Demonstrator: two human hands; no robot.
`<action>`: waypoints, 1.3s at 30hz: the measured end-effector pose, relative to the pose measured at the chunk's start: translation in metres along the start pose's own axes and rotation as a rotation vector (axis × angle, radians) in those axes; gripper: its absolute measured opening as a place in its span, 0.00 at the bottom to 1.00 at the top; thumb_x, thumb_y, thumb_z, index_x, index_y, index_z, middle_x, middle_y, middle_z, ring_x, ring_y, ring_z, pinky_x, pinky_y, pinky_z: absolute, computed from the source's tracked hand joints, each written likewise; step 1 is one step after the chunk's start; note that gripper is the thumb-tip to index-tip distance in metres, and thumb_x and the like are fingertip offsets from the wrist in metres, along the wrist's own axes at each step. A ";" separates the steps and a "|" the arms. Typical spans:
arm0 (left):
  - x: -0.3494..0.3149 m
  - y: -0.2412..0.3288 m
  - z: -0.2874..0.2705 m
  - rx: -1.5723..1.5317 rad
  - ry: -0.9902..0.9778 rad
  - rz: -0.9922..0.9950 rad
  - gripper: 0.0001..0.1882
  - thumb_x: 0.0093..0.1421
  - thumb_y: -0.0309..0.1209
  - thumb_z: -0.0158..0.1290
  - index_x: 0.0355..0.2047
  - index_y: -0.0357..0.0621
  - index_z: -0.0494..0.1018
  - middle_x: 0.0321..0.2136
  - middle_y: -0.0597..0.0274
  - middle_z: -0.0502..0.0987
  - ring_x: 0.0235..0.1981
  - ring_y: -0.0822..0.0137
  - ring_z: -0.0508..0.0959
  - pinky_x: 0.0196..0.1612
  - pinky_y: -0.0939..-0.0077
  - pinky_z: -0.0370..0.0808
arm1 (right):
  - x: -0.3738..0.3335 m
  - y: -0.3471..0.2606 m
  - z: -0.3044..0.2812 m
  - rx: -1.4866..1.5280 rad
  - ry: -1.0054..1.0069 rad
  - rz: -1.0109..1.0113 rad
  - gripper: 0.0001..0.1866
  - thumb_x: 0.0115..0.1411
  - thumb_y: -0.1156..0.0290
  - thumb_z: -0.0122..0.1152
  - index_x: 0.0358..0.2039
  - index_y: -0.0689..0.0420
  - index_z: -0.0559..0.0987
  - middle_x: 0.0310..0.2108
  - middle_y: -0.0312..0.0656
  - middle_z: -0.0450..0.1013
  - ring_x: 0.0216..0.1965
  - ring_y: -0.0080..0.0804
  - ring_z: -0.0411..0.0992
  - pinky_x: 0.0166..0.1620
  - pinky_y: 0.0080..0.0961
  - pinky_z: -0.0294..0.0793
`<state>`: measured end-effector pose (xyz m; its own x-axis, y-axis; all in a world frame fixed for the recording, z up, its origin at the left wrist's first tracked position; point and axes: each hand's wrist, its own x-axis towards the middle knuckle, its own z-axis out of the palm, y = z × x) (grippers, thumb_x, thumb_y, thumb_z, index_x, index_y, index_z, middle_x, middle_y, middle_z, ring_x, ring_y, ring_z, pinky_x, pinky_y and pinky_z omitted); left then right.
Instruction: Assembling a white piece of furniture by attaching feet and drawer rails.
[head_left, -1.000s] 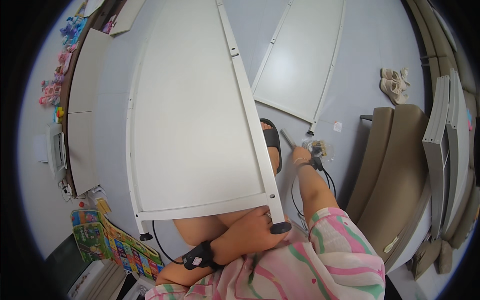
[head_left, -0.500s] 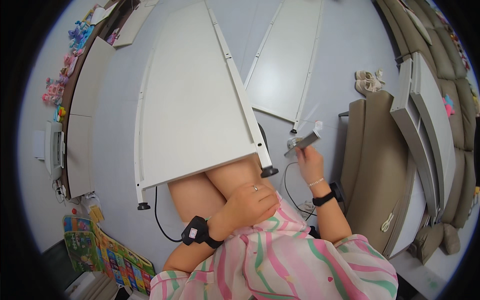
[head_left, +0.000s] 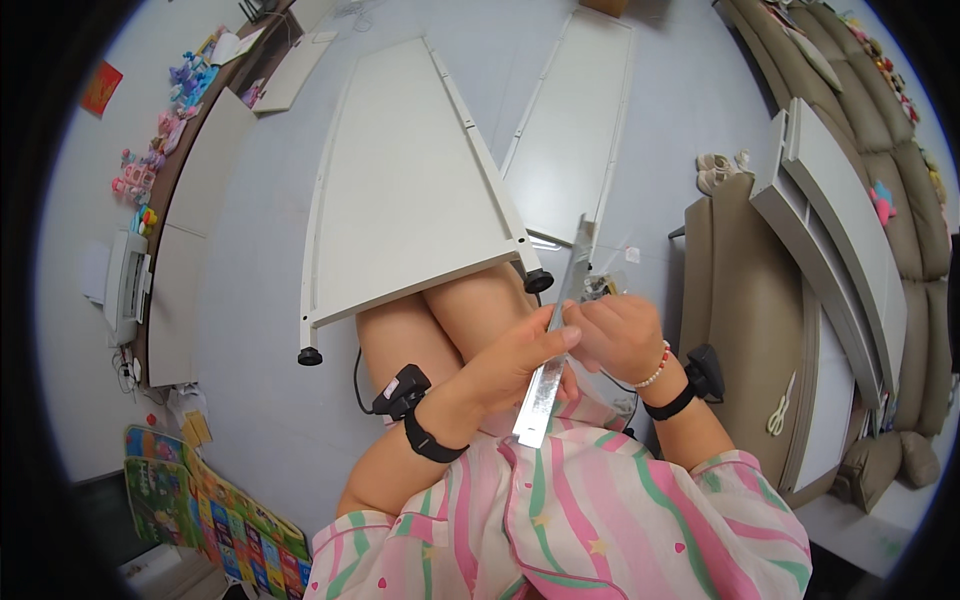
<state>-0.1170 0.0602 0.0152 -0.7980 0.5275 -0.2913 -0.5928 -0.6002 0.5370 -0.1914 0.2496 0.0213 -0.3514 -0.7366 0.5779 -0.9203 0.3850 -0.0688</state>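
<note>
A long, flat silver metal strip (head_left: 541,405) slants across in front of my lap, its near end over my shirt and its far end pointing up and away. My left hand (head_left: 525,352) is closed around its middle, thumb lying on top. My right hand (head_left: 618,335) is curled against the strip just beyond the left thumb, fingers folded onto its edge; the fingertips are partly hidden. A large white panel (head_left: 410,190) with raised side rails and black feet rests over my legs, apart from both hands.
A second white framed panel (head_left: 570,140) lies on the floor ahead. Small loose parts (head_left: 600,287) sit on the floor beyond my right hand. On the right, a brown sofa (head_left: 745,330) carries curved white panels (head_left: 850,240) and scissors (head_left: 780,408). A cabinet with toys (head_left: 195,240) lines the left.
My right hand has brought the metal strip from the floor side in over my lap. My left hand has risen from my lap and taken hold of it. The view has shifted slightly.
</note>
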 end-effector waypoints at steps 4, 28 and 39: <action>0.016 -0.018 -0.005 0.070 0.066 0.012 0.17 0.66 0.30 0.49 0.53 0.40 0.62 0.29 0.56 0.78 0.23 0.68 0.79 0.26 0.76 0.79 | -0.014 -0.002 -0.004 -0.047 -0.102 0.149 0.14 0.51 0.70 0.61 0.40 0.54 0.78 0.27 0.31 0.71 0.27 0.26 0.71 0.29 0.25 0.70; 0.079 -0.074 0.064 0.296 -0.086 -0.141 0.28 0.59 0.26 0.45 0.61 0.39 0.58 0.23 0.61 0.73 0.19 0.73 0.72 0.24 0.81 0.71 | -0.337 0.059 -0.161 -0.949 -0.409 2.017 0.14 0.69 0.66 0.49 0.48 0.58 0.79 0.51 0.53 0.73 0.48 0.50 0.77 0.46 0.43 0.82; 0.075 -0.067 0.070 0.238 -0.062 -0.004 0.31 0.58 0.24 0.46 0.63 0.38 0.56 0.28 0.59 0.72 0.29 0.69 0.74 0.33 0.77 0.73 | -0.326 0.054 -0.171 -0.798 -0.495 2.127 0.15 0.67 0.71 0.51 0.51 0.60 0.76 0.46 0.54 0.78 0.46 0.49 0.79 0.43 0.43 0.82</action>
<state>-0.1302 0.1819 0.0127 -0.7833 0.5696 -0.2490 -0.5478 -0.4431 0.7096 -0.0969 0.6051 -0.0320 -0.4914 0.8704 -0.0317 0.8504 0.4874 0.1981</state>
